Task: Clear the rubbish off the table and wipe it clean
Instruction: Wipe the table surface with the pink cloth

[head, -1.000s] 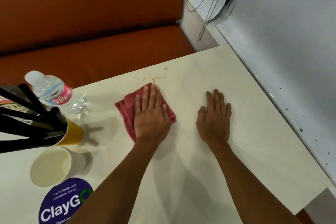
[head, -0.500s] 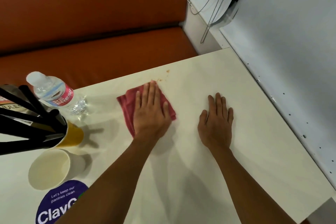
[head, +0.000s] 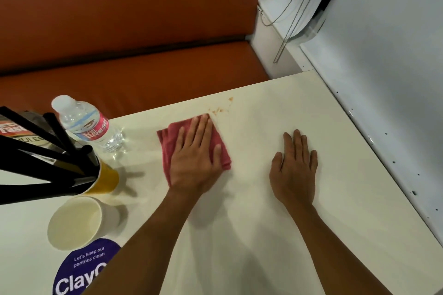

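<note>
- Clearly the wiping step is in hand: the left hand (head: 194, 163) lies flat, fingers spread, pressing a folded red cloth (head: 167, 143) onto the table (head: 263, 235), gripping nothing but pinning the cloth under the palm
- The right hand (head: 293, 170) rests flat and released on bare tabletop beside it, apart from the cloth, apparently bracing
- Orange stains (head: 219, 110) sit near the far edge, just beyond the cloth's far corner, not yet covered
- Rubbish is not cleared, by the look of it: a bottle (head: 86, 124) lies near the far edge at the left, with a yellow cup (head: 107, 179) and a white cup (head: 76, 220) closer to the near-left corner, well apart from the cloth
- The next move, I judge, calls for pushing the cloth forward and slightly right over the stains with steady pressure, stopping short of the far edge so crumbs do not fall onto the seat (head: 134, 74)
- After that the bottle and cups would need lifting away so the left side can be wiped
</note>
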`<state>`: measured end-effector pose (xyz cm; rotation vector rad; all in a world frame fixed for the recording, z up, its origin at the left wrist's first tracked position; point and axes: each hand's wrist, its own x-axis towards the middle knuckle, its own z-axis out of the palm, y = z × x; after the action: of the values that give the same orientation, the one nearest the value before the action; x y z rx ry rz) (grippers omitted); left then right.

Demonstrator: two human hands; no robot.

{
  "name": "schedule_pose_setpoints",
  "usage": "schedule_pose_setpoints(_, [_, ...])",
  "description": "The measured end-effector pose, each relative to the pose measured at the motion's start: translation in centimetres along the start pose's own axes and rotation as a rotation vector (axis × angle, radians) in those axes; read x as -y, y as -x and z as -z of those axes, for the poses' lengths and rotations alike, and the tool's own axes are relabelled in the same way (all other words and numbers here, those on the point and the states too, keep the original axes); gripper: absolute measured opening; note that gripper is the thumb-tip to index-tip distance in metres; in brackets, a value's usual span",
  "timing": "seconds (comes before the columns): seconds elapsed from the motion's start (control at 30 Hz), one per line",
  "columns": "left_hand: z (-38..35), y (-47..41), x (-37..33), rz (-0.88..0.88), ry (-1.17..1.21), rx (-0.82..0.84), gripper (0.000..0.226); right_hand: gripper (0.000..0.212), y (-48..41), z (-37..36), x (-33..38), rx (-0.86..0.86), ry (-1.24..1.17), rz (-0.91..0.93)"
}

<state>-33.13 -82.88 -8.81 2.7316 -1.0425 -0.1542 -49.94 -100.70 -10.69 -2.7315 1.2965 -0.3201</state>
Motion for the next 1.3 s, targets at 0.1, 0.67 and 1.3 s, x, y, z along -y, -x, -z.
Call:
schedule_pose_setpoints(0.1, [1.4, 1.3, 3.9, 0.063, -0.009, -0.058, 0.075, 0.064, -0.2, 0.1, 0.3, 0.0, -0.006, 0.004])
schedule_pose_setpoints(0.67, [0.8, -5.9, 1.1, 0.154, 0.0, -0.008, 0.076, 0.063, -0.2, -0.1, 0.4, -0.007, 0.031, 0.003])
schedule_pose_setpoints(1.3, [-0.2, -2.4, -2.3, -0.128, -0.043, 0.074, 0.074, 0.062, -0.3, 0.1, 0.0, 0.004, 0.048, 0.008])
